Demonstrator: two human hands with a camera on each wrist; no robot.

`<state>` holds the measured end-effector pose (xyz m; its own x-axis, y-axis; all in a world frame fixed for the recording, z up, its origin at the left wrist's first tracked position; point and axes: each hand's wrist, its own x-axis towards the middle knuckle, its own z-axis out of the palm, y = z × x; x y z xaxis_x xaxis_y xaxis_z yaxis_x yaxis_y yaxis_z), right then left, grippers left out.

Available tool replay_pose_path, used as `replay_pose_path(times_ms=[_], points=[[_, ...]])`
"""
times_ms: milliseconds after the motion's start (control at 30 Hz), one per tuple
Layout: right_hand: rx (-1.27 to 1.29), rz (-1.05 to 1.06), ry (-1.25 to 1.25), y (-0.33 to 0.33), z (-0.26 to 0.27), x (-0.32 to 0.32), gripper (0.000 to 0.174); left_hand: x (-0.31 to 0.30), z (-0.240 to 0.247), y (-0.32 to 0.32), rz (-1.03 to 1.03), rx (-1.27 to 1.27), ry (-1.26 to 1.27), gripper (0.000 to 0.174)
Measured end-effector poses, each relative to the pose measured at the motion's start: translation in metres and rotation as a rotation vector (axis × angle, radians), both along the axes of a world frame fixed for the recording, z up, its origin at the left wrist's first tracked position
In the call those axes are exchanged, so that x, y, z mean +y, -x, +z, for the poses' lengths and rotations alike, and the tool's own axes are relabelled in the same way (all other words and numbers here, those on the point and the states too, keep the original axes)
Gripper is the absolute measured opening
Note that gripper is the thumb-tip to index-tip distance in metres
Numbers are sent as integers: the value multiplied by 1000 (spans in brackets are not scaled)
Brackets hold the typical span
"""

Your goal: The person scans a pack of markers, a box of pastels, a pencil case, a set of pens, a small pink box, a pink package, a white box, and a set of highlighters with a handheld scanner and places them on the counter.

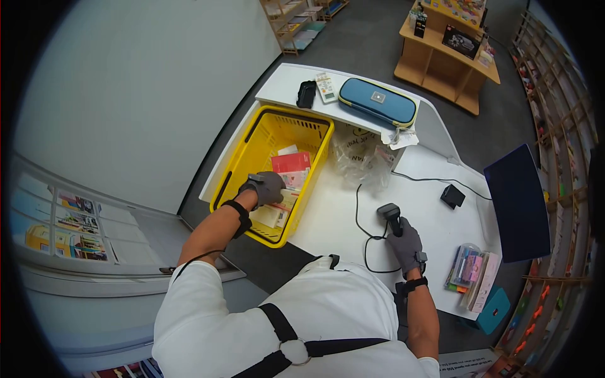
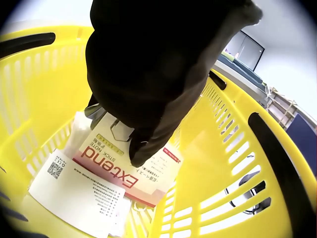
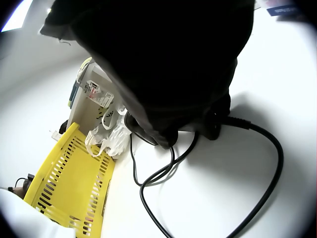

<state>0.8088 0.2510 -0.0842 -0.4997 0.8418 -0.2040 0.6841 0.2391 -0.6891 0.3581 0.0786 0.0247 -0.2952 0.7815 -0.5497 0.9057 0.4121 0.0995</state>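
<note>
The left hand [image 1: 263, 188], in a gray glove, is down in the yellow basket [image 1: 323, 151]. The arm goes over the left rim, and tall walls stand all around the hand. A fingertip touches the front of a sticky note pack [image 2: 133, 166] that says "Extend". The glove hides the other fingers, so one cannot tell if they grip it. The pack leans inside the basket, with a white card [image 2: 74, 193] partly over its lower edge. A red booklet [image 1: 291, 162] lies farther up in the basket.

The right hand [image 1: 404, 244] has its fingers curled round the handle of a black scanner [image 1: 389, 211]. The scanner is over the white counter [image 1: 328, 220], right of the basket. White top shows between the basket and this hand, and the black cord [image 3: 278, 163] loops across it. The clear plastic bag [image 1: 362, 160] is past the scanner, near the basket's right wall.

A small black box [image 1: 452, 196] sits to the right, in from the screen [image 1: 518, 203]. A clear case of pens [image 1: 465, 269] is near the counter's right edge. On the raised shelf past the basket are a black thing [image 1: 306, 94], a calculator [image 1: 326, 87] and a blue case [image 1: 377, 102].
</note>
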Motion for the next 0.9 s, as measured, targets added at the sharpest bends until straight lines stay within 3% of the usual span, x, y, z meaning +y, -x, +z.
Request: replay_pose_path(times_ms=[167,267,433,533,567,667,800,833,900], points=[[-74,41,161,-8,-9,5,36,20,16,23,-99,93,-40,30],[88,-51,207,-18,-9,0,29,25,89,11,229,-38,-242,36],[338,-216,277,-32,31,-6,25,22,128,-3,367,-129,-400,36],[584,-288,299,-34,81,-10,21,16,132,-7,510,-554,-565,33],[584,-294,298,-37,91,-8,21,17,132,-15,505,-556,-564,33],[678,-282,439,-45,110,-2,22,36,126,-56,784,-1303,-731,27],[594,-215,420,-46,117,2,28,49,70,-99,305,-1166,-857,28],[591,-231,415,-46,119,1,28,49,63,-111,295,-1179,-847,28],[662,-204,238,-36,124,-5,27,49,51,-133,61,-777,-905,28]])
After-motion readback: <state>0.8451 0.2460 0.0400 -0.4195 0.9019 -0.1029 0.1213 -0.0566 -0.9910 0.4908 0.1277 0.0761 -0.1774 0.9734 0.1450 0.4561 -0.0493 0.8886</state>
